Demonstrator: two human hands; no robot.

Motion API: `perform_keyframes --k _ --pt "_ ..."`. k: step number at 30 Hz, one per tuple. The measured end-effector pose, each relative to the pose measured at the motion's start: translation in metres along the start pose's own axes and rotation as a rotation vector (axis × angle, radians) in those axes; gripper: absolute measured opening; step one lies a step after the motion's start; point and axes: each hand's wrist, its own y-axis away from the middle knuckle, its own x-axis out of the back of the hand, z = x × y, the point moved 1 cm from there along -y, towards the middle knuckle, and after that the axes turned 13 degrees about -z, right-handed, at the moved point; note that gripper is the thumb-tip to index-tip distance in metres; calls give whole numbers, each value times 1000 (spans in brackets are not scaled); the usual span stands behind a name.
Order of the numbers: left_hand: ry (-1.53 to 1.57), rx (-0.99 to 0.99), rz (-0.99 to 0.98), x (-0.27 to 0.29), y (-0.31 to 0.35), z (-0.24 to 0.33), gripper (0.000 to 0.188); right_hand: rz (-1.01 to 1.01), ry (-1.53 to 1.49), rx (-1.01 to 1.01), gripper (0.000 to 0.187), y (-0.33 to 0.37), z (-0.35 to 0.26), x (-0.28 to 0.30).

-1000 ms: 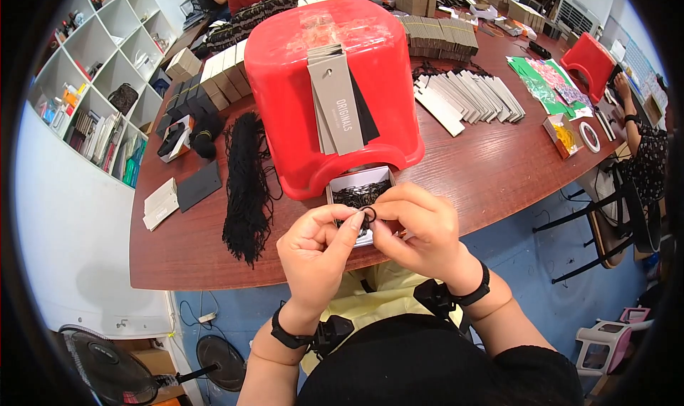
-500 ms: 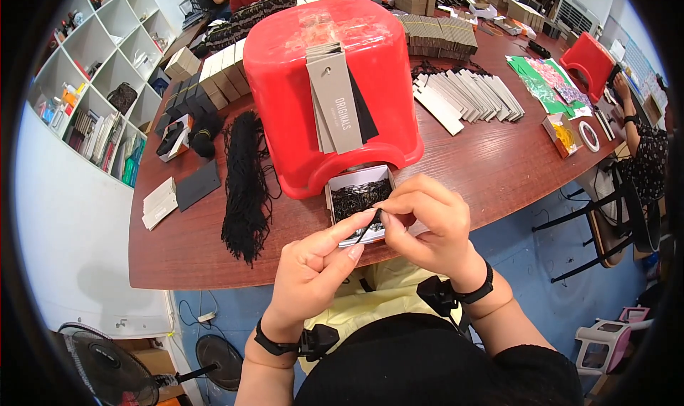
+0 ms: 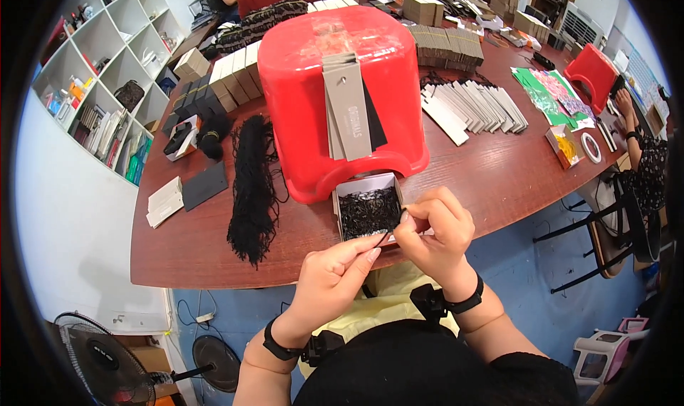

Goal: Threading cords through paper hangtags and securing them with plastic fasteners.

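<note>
A thin black cord (image 3: 386, 239) runs between my two hands over the near edge of a small white box (image 3: 402, 189). My left hand (image 3: 329, 274) pinches its lower end between thumb and forefinger. At the upper end, my right hand (image 3: 443, 236) is closed on the cord with thumb and curled fingers; its exact tip is partly hidden there. Inside the box lie many small black loops or fasteners (image 3: 367, 212). Behind it stands a red plastic stool (image 3: 292, 121), with grey and black hang tags (image 3: 345, 117) fixed to its side.
A thick bundle of black cords (image 3: 253, 192) lies left of the stool, beside black cards (image 3: 204, 186) and beige cards (image 3: 165, 201). Grey tags (image 3: 476, 108) are fanned out to the right. Banded card stacks (image 3: 449, 48) stand behind. Another person's arm (image 3: 627, 110) is at far right.
My hands have drawn slightly apart, the right one moving right, and more cord shows between them. The view has shifted a little, uncovering more of the box.
</note>
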Motion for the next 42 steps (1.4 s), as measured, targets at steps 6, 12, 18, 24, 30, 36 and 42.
perform_keyframes --k 6,12,18,24,30,36,42 --pt "-382 -27 128 19 1 -7 8 -118 -94 -184 9 13 23 20" --pt "-1132 -449 -79 8 -13 6 20 -549 -80 -172 54 6 23 38" --pt "-1178 -586 -107 1 -25 16 25 -719 -1049 -454 51 5 1 15" --pt "-757 -436 38 14 -37 2 16 -687 -878 -538 22 2 11 13" --pt "56 -125 199 30 -37 -13 7 -539 -781 -694 10 -1 22 23" --pt "-366 -248 418 52 -43 -11 8 -426 -853 -729 6 -2 33 36" --pt "-520 -271 620 27 -78 0 23 -337 -870 -626 7 -7 29 32"
